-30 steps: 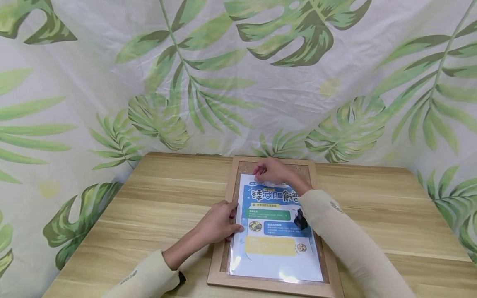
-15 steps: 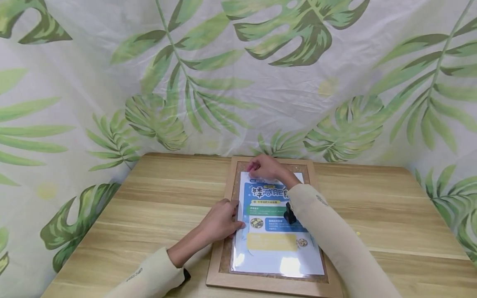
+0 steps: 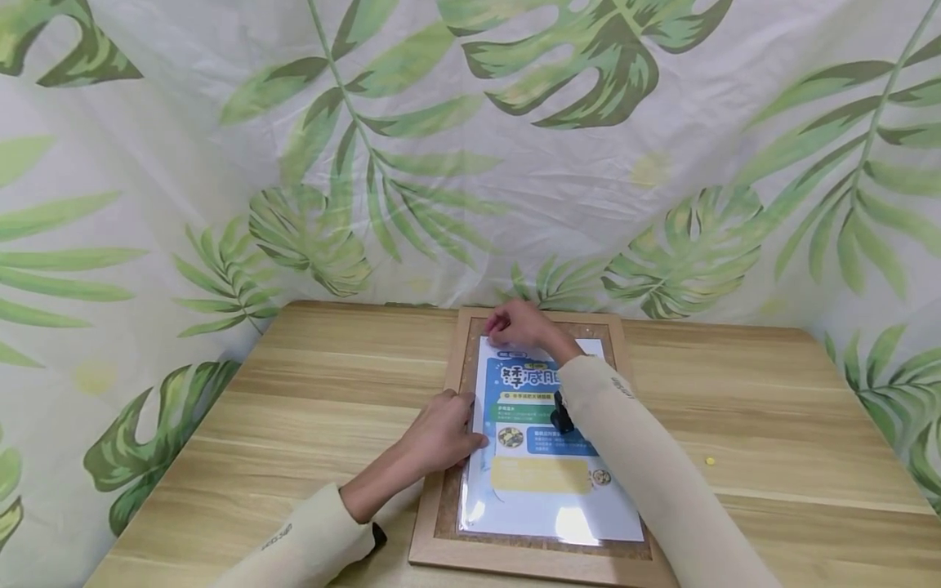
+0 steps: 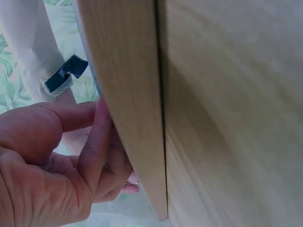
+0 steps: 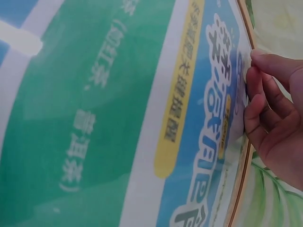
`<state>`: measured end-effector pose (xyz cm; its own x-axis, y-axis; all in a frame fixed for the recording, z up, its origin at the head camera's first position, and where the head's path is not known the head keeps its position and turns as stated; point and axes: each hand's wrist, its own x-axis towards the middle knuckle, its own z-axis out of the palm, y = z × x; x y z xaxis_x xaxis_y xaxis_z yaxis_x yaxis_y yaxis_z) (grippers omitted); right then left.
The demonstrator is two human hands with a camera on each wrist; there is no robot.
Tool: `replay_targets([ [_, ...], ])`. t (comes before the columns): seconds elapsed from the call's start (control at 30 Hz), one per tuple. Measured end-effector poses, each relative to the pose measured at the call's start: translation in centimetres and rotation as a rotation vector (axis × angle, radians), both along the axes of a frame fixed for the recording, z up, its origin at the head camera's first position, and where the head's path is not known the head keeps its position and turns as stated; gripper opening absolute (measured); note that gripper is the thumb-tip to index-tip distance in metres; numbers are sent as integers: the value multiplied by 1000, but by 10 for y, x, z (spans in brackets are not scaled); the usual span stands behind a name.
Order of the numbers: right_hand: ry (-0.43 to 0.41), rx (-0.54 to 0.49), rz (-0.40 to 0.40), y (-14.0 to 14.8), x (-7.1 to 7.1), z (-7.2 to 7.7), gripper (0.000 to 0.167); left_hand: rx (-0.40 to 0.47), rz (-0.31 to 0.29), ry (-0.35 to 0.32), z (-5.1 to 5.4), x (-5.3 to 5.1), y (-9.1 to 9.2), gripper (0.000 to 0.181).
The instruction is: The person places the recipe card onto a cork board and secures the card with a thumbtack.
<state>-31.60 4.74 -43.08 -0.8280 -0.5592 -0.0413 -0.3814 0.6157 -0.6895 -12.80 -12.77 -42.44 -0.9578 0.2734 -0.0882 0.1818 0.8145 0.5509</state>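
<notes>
A printed laminated sheet (image 3: 544, 514) lies over the cork of a wood-framed board (image 3: 428, 523). At the sheet's left edge my left hand (image 3: 441, 437) grips it, thumb on top; the left wrist view shows the thumb and fingers (image 4: 92, 146) meeting beside the wooden frame (image 4: 125, 85). My right hand (image 3: 524, 325) is at the sheet's top left corner. In the right wrist view, thumb and index tips of that hand (image 5: 277, 101) come together at the edge of the sheet (image 5: 142, 142); anything between them is hidden.
The board stands on a wooden table (image 3: 331, 359), its top near the leaf-patterned cloth (image 3: 551, 188) behind. A small yellow piece (image 3: 709, 461) lies on the table to the right, beyond my right sleeve (image 3: 647, 457).
My right hand has moved left along the sheet's top edge to the corner. The sheet has shifted slightly up and right on the board. My left hand keeps its hold.
</notes>
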Motion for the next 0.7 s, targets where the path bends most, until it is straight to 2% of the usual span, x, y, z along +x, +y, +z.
replay_targets([
  [0.3,19,-1,20,-6,0,-2,18,-42,-2,2,2,-1,1,48],
  [0.7,59,26,31,-13,-3,2,20,-36,10,-28,4,-1,2,51],
])
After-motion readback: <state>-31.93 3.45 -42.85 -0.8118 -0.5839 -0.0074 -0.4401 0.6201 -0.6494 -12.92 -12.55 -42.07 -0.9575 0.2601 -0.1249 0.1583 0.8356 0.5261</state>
